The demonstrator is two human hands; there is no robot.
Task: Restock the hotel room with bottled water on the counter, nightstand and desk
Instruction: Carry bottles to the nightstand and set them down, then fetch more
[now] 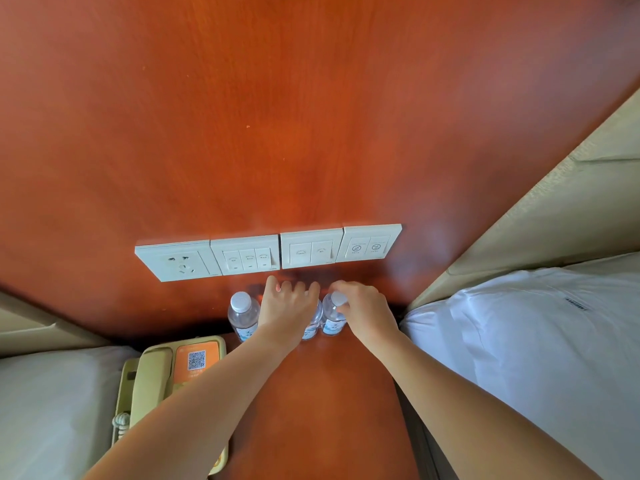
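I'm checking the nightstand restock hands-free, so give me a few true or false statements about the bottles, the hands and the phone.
1. Three water bottles stand on the nightstand. True: left bottle, middle bottle, right bottle.
2. The telephone sits right of the bottles. False: it sits left of them.
3. The right hand grips the right bottle at its cap. True.
4. The left bottle lies on its side. False: it stands upright, untouched.
5. The left hand holds the telephone handset. False: it holds the middle bottle from above.

Three clear water bottles (243,315) stand upright along the nightstand's (311,393) back.
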